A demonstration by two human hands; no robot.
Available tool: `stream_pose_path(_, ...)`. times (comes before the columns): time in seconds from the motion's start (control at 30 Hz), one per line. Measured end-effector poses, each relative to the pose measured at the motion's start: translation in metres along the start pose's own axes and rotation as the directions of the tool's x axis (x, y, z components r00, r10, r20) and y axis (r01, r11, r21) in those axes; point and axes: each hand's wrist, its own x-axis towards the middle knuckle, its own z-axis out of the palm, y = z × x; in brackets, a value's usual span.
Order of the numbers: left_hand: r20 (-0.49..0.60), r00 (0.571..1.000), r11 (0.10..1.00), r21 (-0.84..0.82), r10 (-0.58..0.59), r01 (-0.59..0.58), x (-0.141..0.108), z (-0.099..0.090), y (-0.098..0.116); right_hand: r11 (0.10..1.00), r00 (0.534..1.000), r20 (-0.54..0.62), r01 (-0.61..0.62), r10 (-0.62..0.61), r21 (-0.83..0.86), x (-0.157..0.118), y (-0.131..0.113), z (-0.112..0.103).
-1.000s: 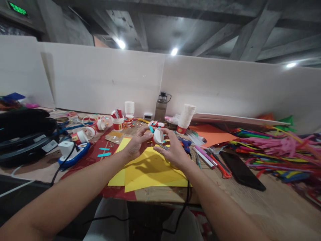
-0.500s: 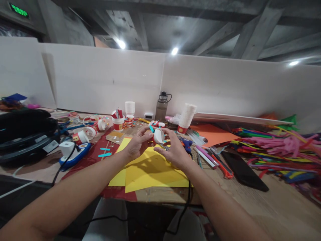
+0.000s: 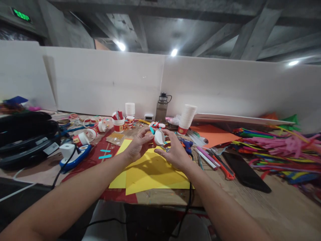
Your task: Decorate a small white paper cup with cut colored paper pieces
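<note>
Above the yellow paper (image 3: 150,180), a small white-and-red paper cup piece (image 3: 159,138) is held up with its pale round face toward me. My left hand (image 3: 140,142) grips it from the left, thumb and fingers closed on its side. A turquoise strip (image 3: 151,130) sticks up at its upper left, by my left fingertips. My right hand (image 3: 173,147) curves around the right side, fingertips at the rim and thumb stretched out lower down. A shiny metal tool (image 3: 166,146), partly hidden, shows beside my right thumb; I cannot make out its kind.
Stacked paper cups (image 3: 187,117) and a water bottle (image 3: 162,108) stand at the back. On the right lie markers (image 3: 207,156), a black phone (image 3: 247,171) and colourful pipe cleaners (image 3: 283,147). A blue-and-white power strip (image 3: 75,159) and turquoise strips (image 3: 104,156) are left.
The view has shifted slightly. Both hands stay on the paper cup piece, which has turned only a little, if at all.
</note>
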Motion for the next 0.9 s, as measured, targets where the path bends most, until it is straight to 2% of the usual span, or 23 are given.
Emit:
stream_pose_path(0.6, -0.039, 0.999, 0.998, -0.051, -0.025, 0.023, 0.0008, -0.0002, -0.0017, 0.997, 0.998, 0.007, -0.056, 0.056, 0.056, -0.0016, -0.0002, 0.0016)
stream_pose_path(0.9, -0.012, 1.0, 0.998, -0.064, -0.026, 0.025, 0.0009, -0.0031, -0.0043, 0.995, 0.999, 0.001, -0.054, 0.054, 0.087, -0.0004, -0.0008, 0.0019)
